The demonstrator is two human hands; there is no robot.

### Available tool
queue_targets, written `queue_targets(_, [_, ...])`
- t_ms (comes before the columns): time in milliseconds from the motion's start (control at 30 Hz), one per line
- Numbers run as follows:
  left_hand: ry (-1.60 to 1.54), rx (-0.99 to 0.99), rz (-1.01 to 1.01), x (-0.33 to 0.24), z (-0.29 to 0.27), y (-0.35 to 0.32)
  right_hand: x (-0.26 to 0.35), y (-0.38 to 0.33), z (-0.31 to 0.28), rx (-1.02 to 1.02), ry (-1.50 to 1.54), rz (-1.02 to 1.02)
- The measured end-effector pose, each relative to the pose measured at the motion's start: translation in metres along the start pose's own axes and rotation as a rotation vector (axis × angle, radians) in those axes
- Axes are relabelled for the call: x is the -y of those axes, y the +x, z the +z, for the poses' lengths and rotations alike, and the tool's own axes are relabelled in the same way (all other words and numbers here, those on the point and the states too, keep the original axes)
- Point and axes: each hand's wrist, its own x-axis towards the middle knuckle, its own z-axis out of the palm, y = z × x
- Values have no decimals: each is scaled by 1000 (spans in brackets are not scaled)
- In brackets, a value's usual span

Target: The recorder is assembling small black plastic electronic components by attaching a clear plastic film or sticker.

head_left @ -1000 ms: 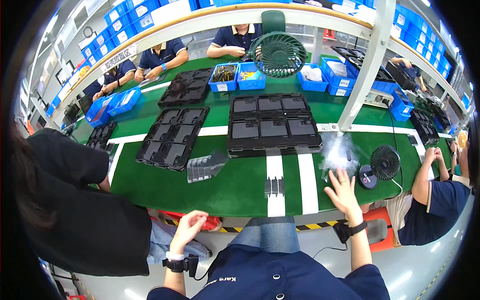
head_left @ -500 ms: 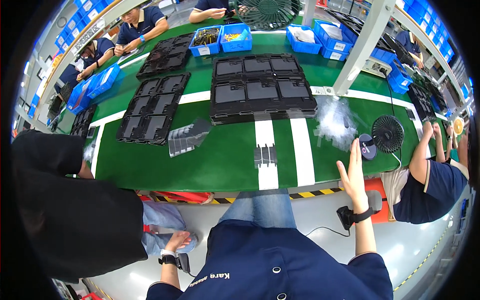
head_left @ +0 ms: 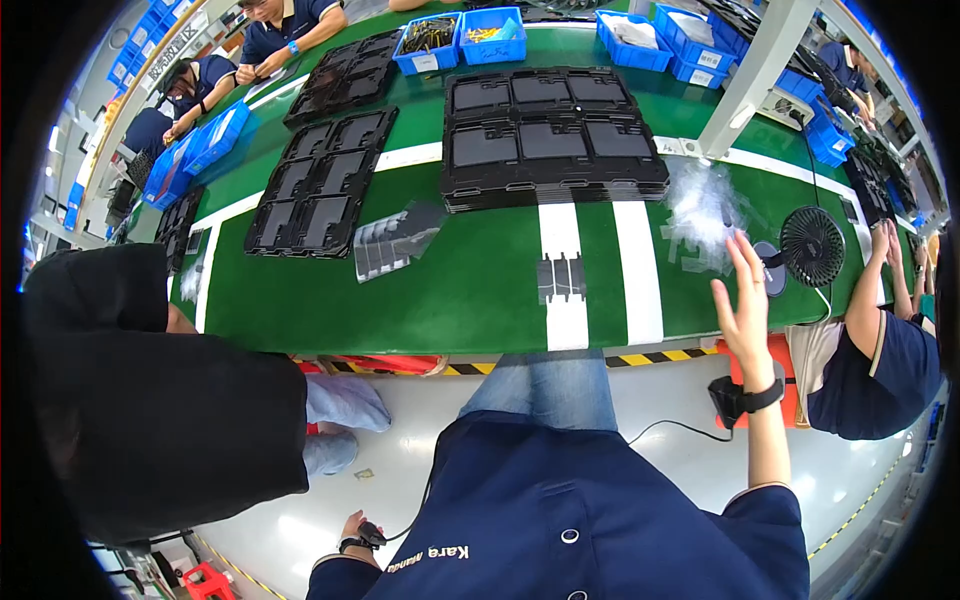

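My right hand (head_left: 745, 310) is raised near the table's right front edge, its fingers stretched out and nothing in them. Just beyond the fingertips lies a pile of clear film scraps (head_left: 703, 205). A small black desk fan (head_left: 811, 246) on a round base stands right of that hand. Low at my side, away from the table, hangs my left hand (head_left: 352, 527); its fingers are too small and partly hidden to read. Straight in front of me, a stack of black trays (head_left: 555, 180) sits on the green table. Dark strips (head_left: 562, 279) lie on a white stripe near the front edge.
More black trays (head_left: 322, 190) and a sheet of grey strips (head_left: 395, 245) lie left of centre. Blue bins (head_left: 492, 45) stand at the back. A white post (head_left: 750, 85) rises at the right. A person in black (head_left: 170, 400) is close on my left; another (head_left: 870, 370) sits at right.
My left hand has dropped lower and farther from the table. My right hand remains raised and open by the fan. The view has shifted, so the table sits higher and farther right.
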Motion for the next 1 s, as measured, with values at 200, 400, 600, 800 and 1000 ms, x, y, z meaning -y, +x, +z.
queue_targets(200, [-20,-14,-15,16,-36,9,-37,-62,-55,-118,-120,-168])
queue_targets(400, [-36,-31,-34,36,-70,11,-135,-182,-111,-304,-291,91])
queue_targets(600, [-66,-48,-47,58,-99,6,-177,-321,-152,-295,-554,670])
queue_targets(800, [-91,-91,-67,90,-147,-11,-192,-478,-237,-10,-1086,1236])
queue_targets(1000, [-152,-132,-86,136,-196,-19,-181,-534,-334,-84,-648,1789])
